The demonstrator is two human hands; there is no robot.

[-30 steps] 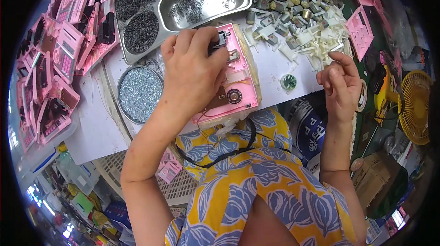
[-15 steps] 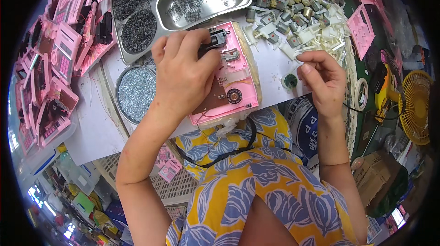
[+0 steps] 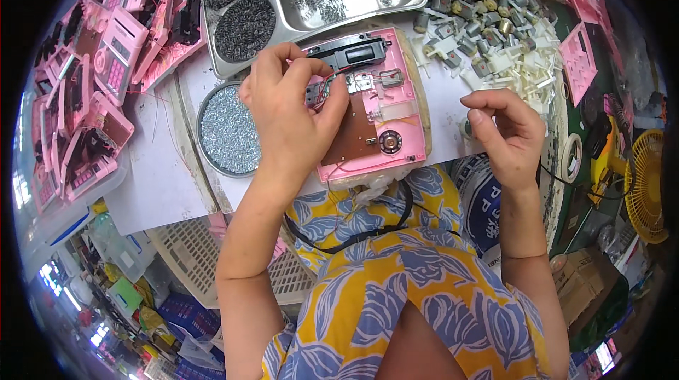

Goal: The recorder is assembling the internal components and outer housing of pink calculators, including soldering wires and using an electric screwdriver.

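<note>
A pink plastic case (image 3: 417, 132) lies on the padded work spot before me, its inside facing up. In it sit a brown circuit board (image 3: 351, 139), a small metal motor (image 3: 390, 78), a round dark part (image 3: 390, 141) and a long black mechanism (image 3: 357, 53) along the far edge. My left hand (image 3: 290, 118) reaches over the case's left side, thumb and forefinger nearly together by thin coloured wires (image 3: 322, 93); what they pinch is hidden. To the right, apart from the case, my right hand (image 3: 511, 136) hangs loosely curled, with a gap between thumb and forefinger and nothing visible in it.
A round tin of small screws (image 3: 230, 132) stands left of the case. Beyond it is a steel tray (image 3: 286, 33) with dark springs. Motors and white plastic parts (image 3: 488, 40) lie heaped at far right. Pink cases (image 3: 113, 61) are stacked at left; a yellow fan (image 3: 647, 185) stands right.
The view has shifted, so the table appears farther right. My left hand has drawn back from the black mechanism, which now shows fully. My right hand now covers most of the small green item.
</note>
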